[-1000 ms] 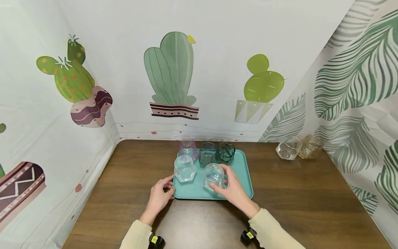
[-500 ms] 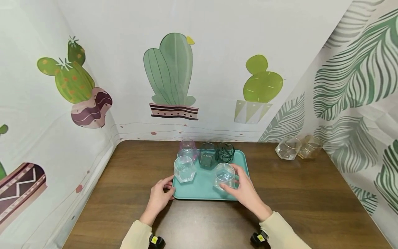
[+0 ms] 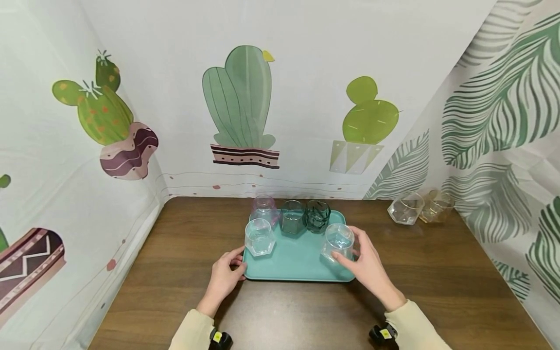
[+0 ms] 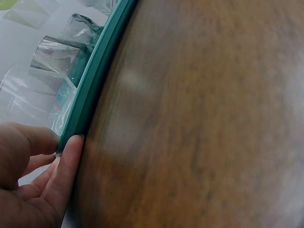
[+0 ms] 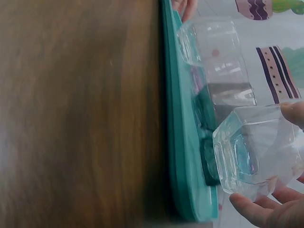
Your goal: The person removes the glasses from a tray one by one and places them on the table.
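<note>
A teal tray (image 3: pixel 288 266) lies on the table with several glasses on it. My left hand (image 3: pixel 224 278) pinches its front left corner, thumb above the rim in the left wrist view. In my right hand (image 3: pixel 371 265) a clear glass (image 3: pixel 338 243) is gripped between thumb and fingers over the tray's right side. The right wrist view shows its faceted base (image 5: pixel 228 154), seemingly raised off the tray. Another clear glass (image 3: pixel 260 238) stands at the tray's left. Along the back are a pinkish glass (image 3: pixel 264 209), a grey glass (image 3: pixel 292 218) and a dark green glass (image 3: pixel 318 217).
At the far right of the wooden table (image 3: pixel 420 282), a clear glass (image 3: pixel 405 210) and an amber glass (image 3: pixel 437 206) lean or stand tilted close together. A white cloth wall (image 3: pixel 306 121) with cactus prints rises right behind the table's back edge.
My right hand has carried the clear glass rightward across the tray, from its middle to its right side. My left hand and the other glasses have stayed in place.
</note>
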